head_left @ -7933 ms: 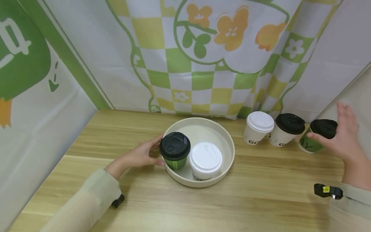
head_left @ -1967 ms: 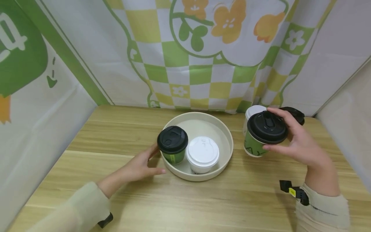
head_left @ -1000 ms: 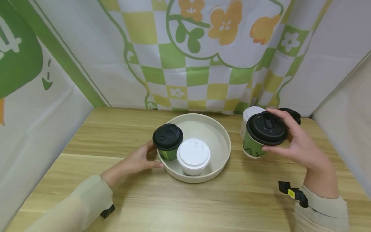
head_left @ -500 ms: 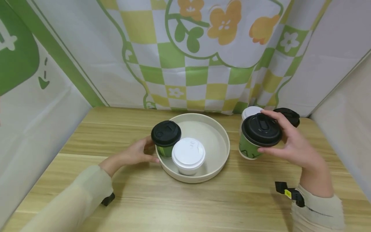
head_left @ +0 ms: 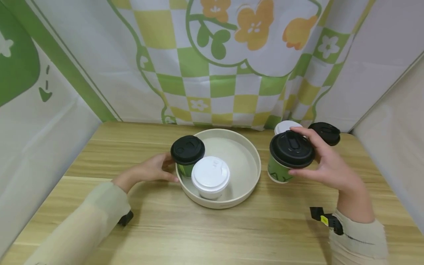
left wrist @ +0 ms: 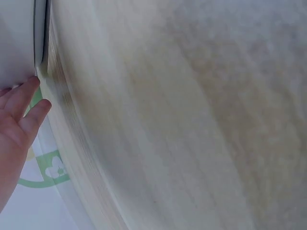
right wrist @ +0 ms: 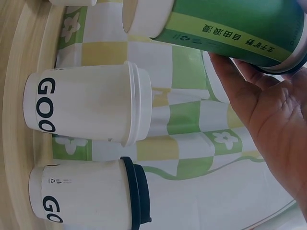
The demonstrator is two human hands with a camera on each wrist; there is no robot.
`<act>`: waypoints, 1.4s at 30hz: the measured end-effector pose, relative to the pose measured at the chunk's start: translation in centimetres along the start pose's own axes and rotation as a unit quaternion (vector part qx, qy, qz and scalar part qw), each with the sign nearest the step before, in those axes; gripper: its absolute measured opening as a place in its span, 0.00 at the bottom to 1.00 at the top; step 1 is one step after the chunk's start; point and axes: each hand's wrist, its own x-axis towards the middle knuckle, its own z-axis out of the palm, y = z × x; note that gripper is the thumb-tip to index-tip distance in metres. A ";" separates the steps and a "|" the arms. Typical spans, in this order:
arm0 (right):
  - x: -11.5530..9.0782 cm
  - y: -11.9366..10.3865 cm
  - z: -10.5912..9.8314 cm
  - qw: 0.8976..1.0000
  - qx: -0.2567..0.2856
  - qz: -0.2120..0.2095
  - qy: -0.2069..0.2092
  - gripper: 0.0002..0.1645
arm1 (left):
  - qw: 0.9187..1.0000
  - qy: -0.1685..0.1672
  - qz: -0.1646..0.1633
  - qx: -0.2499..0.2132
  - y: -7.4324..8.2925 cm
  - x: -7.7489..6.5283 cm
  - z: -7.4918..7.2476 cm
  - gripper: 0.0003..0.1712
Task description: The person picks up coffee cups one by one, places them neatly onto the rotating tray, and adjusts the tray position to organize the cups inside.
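Observation:
My right hand (head_left: 328, 167) grips a green paper cup (head_left: 278, 168) with a black lid, held upright to the right of the tray. The right wrist view shows this green cup (right wrist: 230, 28) raised above the level of its neighbours. My left hand (head_left: 150, 170) rests against the left side of a round cream tray (head_left: 243, 147), its thumb at the rim. Its fingers (left wrist: 36, 112) look straight in the left wrist view. Inside the tray stand another green cup (head_left: 185, 170) with a black lid and a white-lidded cup (head_left: 210, 175).
Near the back edge, behind my right hand, stand a white cup (right wrist: 86, 103) with a white lid and a white cup (right wrist: 86, 191) with a black lid. A patterned curtain (head_left: 222, 88) hangs behind the wooden table (head_left: 212, 235).
My right hand has picked up the green cup from the far right and carried it left. The tray's cups have shifted clockwise, the white-lidded one leftward. My left hand stays at the rim.

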 end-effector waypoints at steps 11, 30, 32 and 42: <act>0.2 0.2 0.4 1.000 0.026 -0.009 0.000 0.63 | 0.999 0.039 0.019 -0.007 0.3 -2.0 1.5 0.58; 0.3 0.1 0.4 1.000 0.013 0.001 -0.008 0.63 | 0.985 0.170 0.009 0.042 1.4 -3.1 6.4 0.63; 0.3 0.1 0.5 1.000 0.013 0.006 -0.010 0.63 | 0.985 0.165 0.011 0.041 1.3 -3.0 6.2 0.64; 0.3 0.1 0.6 1.000 0.011 0.007 -0.015 0.64 | 0.992 0.127 0.027 0.007 0.9 -2.3 4.9 0.65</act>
